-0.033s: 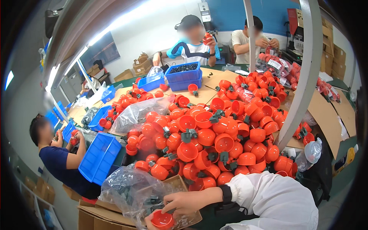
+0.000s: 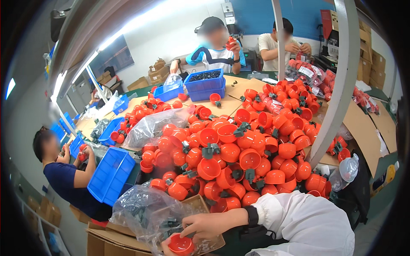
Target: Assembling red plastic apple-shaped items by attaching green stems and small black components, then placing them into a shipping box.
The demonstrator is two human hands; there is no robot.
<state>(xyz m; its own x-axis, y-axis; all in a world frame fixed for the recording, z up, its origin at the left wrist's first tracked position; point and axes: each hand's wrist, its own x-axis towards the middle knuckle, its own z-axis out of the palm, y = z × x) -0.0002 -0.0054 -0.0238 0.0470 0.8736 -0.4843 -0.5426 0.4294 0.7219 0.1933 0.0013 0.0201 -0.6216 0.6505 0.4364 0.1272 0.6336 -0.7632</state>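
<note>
Cup (image 2: 181, 245) in glossy orange-red is sitting at the lower edge of the view, between the person's two hands, just in front of an open carton (image 2: 102, 247). Its round mouth is facing up toward the camera with a slight tilt, so its axis is running from the open mouth down into the closed base, which is hidden; from above, no side is looking longer than another. The smooth inner wall is catching bright highlights, and the rim is appearing as a thin, even ring.

The left hand (image 2: 167, 248), mostly cut off by the edge, is pressing a digit along the cup's left side. The right hand (image 2: 206, 225) is reaching in from the right with bent fingers over the far rim, where a dark grey piece (image 2: 190, 235) is partly showing; whether the fingers are pinching it, I cannot tell. A black wristband (image 2: 252, 215) and a white sleeve (image 2: 307, 222) are covering that wrist and forearm.

Beyond, a clear plastic bag (image 2: 139, 207) is spilling over the carton, with dark grey parts showing near its mouth. A big pile of similar red cups (image 2: 229, 153) is spreading over the table, their mouths pointing every way. Farther off, stacked blue bins (image 2: 205, 95) are standing before a co-worker (image 2: 214, 62) holding up a red object.
</note>
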